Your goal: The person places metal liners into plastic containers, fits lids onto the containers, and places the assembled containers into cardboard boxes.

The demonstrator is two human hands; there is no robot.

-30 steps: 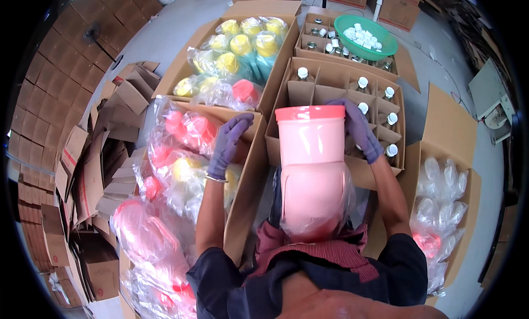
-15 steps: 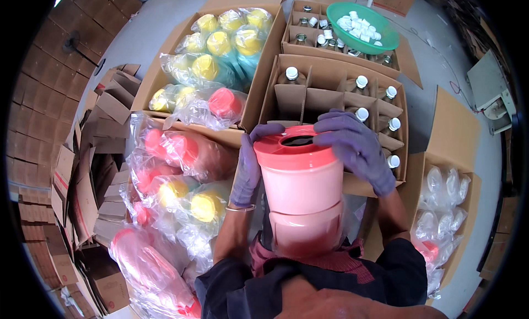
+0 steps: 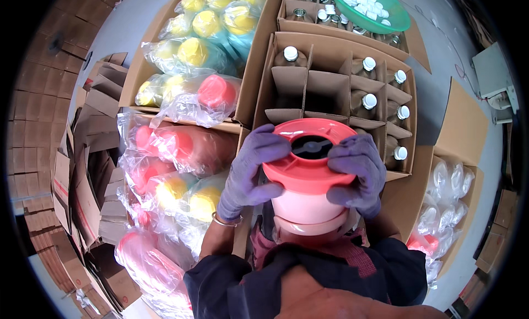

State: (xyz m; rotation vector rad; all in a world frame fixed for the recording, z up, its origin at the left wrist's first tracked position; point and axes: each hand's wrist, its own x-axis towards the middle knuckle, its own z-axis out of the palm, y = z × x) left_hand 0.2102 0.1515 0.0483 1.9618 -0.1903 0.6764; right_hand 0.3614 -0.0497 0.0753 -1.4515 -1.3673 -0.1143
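Observation:
A pink plastic jug-like container point(image 3: 311, 210) stands upright against my chest, its coral ring-shaped top point(image 3: 281, 169) facing up. In the middle of that top is a round opening with a dark inside and a grey piece across it. My left hand point(image 3: 253, 167), in a purple-grey glove, grips the top's left side, fingers over the rim and thumb below. On the right side my gloved right hand point(image 3: 361, 173) holds the same top, fingers curled over its edge. The container's lower part is partly hidden by its own top and my hands.
Ahead stands a divided carton point(image 3: 410, 153) of white-capped bottles point(image 3: 369, 102). Behind it a green basin point(image 3: 405, 24) of white caps rests on another carton. To the left are bagged yellow-topped point(image 3: 194, 52) and pink-topped containers point(image 3: 176, 145); at right, a carton of clear-wrapped items point(image 3: 435, 208).
The container's top has tipped toward my view, showing more of its opening. Both hands have moved down and closed around the rim; my right fingers were lifted over it before.

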